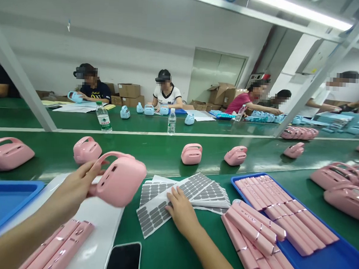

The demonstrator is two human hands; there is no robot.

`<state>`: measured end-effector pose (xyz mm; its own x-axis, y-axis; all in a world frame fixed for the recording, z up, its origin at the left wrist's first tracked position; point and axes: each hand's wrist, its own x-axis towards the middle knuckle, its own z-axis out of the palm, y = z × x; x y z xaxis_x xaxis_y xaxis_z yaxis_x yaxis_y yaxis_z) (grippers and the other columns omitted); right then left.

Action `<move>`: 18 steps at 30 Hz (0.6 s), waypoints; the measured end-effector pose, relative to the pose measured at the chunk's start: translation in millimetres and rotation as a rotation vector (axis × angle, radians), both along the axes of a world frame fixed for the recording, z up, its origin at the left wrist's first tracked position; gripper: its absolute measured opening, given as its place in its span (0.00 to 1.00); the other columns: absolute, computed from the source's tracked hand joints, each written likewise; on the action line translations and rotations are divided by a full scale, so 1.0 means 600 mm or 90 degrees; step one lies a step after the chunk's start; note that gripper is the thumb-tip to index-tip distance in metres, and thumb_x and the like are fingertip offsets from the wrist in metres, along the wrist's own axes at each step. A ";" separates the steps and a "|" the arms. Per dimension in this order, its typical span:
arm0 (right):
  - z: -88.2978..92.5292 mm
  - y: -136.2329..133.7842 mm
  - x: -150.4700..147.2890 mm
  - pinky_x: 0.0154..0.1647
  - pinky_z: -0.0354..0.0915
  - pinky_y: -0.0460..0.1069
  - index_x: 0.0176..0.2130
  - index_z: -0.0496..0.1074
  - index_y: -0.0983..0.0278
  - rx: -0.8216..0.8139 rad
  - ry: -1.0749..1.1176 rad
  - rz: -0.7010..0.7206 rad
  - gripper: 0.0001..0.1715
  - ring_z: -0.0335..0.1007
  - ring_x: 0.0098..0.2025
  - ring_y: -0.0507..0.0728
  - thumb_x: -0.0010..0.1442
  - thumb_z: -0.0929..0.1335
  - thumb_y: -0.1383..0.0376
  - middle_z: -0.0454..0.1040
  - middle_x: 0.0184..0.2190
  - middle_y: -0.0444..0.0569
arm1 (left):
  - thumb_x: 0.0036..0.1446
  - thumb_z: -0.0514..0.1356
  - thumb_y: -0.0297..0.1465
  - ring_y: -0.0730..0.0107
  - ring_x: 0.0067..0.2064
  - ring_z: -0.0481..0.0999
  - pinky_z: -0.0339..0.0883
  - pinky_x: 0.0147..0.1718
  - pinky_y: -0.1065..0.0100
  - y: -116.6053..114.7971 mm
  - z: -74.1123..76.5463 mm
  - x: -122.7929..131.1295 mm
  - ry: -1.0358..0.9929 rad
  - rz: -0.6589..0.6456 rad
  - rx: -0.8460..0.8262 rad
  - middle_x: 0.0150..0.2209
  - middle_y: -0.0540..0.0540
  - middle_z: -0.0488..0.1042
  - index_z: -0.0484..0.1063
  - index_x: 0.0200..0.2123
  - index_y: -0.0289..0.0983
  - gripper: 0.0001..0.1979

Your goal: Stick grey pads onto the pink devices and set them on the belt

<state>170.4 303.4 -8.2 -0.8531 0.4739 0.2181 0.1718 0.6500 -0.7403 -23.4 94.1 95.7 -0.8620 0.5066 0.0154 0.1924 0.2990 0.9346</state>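
Note:
My left hand (77, 185) grips a pink plastic case with a handle (119, 179), holding it up above a white board (102, 235). My right hand (180, 207) lies flat with fingers spread on white sheets of small grey pads (194, 191). Pink bar-shaped parts (252, 230) lie stacked just right of that hand. More of these pink bars (59, 246) rest on the white board below my left forearm.
A blue tray (326, 266) of pink bars is at right, another blue tray (1, 201) at left. A black phone (124, 260) lies near the front edge. Pink cases (191, 153) ride the green belt (154, 149). Water bottles (103, 117) and several seated workers are across.

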 end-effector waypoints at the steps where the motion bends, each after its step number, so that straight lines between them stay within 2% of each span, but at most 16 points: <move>1: -0.012 0.006 -0.010 0.65 0.44 0.64 0.49 0.72 0.68 0.034 -0.013 -0.026 0.24 0.49 0.64 0.68 0.51 0.69 0.79 0.64 0.58 0.61 | 0.56 0.47 0.56 0.60 0.39 0.74 0.71 0.34 0.59 0.030 0.015 -0.038 0.055 -0.043 -0.005 0.47 0.46 0.71 0.60 0.55 0.47 0.29; 3: -0.031 0.006 -0.025 0.63 0.43 0.68 0.51 0.71 0.69 0.088 -0.029 -0.089 0.26 0.50 0.63 0.72 0.51 0.70 0.78 0.64 0.58 0.64 | 0.59 0.48 0.52 0.55 0.45 0.71 0.66 0.43 0.54 0.093 0.031 -0.107 0.182 -0.113 -0.048 0.45 0.44 0.71 0.65 0.51 0.40 0.26; 5: -0.044 -0.002 -0.035 0.61 0.44 0.72 0.51 0.70 0.69 0.127 -0.033 -0.145 0.25 0.52 0.62 0.75 0.53 0.70 0.77 0.65 0.57 0.66 | 0.61 0.50 0.45 0.52 0.51 0.66 0.57 0.52 0.49 0.152 0.024 -0.164 0.295 -0.147 -0.098 0.48 0.43 0.69 0.67 0.49 0.35 0.22; 8: -0.050 -0.011 -0.044 0.58 0.48 0.72 0.46 0.74 0.66 0.167 -0.014 -0.186 0.19 0.56 0.59 0.75 0.54 0.69 0.77 0.69 0.54 0.63 | 0.62 0.53 0.38 0.55 0.49 0.68 0.59 0.50 0.50 0.219 -0.023 -0.220 0.375 -0.190 -0.164 0.45 0.42 0.70 0.68 0.47 0.34 0.16; 10: -0.049 -0.013 -0.046 0.54 0.56 0.68 0.39 0.77 0.63 0.179 0.002 -0.189 0.17 0.65 0.53 0.71 0.53 0.68 0.80 0.75 0.47 0.57 | 0.63 0.53 0.35 0.59 0.45 0.70 0.62 0.47 0.52 0.248 -0.061 -0.239 0.405 -0.207 -0.194 0.42 0.43 0.70 0.68 0.48 0.34 0.14; 12: -0.044 -0.011 -0.046 0.47 0.61 0.61 0.34 0.77 0.60 0.172 0.018 -0.186 0.17 0.69 0.44 0.65 0.51 0.69 0.80 0.77 0.38 0.51 | 0.64 0.51 0.33 0.61 0.43 0.71 0.64 0.46 0.53 0.264 -0.086 -0.249 0.434 -0.212 -0.213 0.41 0.43 0.70 0.66 0.51 0.34 0.15; 14: -0.038 -0.008 -0.044 0.42 0.61 0.57 0.32 0.76 0.58 0.144 0.031 -0.186 0.17 0.68 0.40 0.61 0.50 0.71 0.80 0.76 0.35 0.46 | 0.64 0.50 0.34 0.60 0.47 0.70 0.62 0.48 0.53 0.265 -0.091 -0.253 0.469 -0.195 -0.226 0.43 0.43 0.70 0.64 0.54 0.35 0.17; 16: -0.028 -0.004 -0.043 0.42 0.60 0.55 0.29 0.75 0.57 0.097 0.038 -0.190 0.16 0.67 0.39 0.59 0.48 0.71 0.79 0.75 0.33 0.43 | 0.64 0.51 0.36 0.57 0.55 0.63 0.55 0.54 0.50 0.246 -0.078 -0.258 0.506 -0.120 -0.241 0.50 0.40 0.67 0.61 0.57 0.36 0.20; 18: -0.016 -0.001 -0.041 0.44 0.59 0.55 0.26 0.73 0.59 0.043 0.037 -0.188 0.15 0.68 0.39 0.58 0.48 0.71 0.80 0.75 0.32 0.42 | 0.64 0.49 0.38 0.49 0.63 0.47 0.43 0.59 0.45 0.207 -0.057 -0.265 0.516 0.023 -0.264 0.59 0.36 0.55 0.54 0.60 0.34 0.24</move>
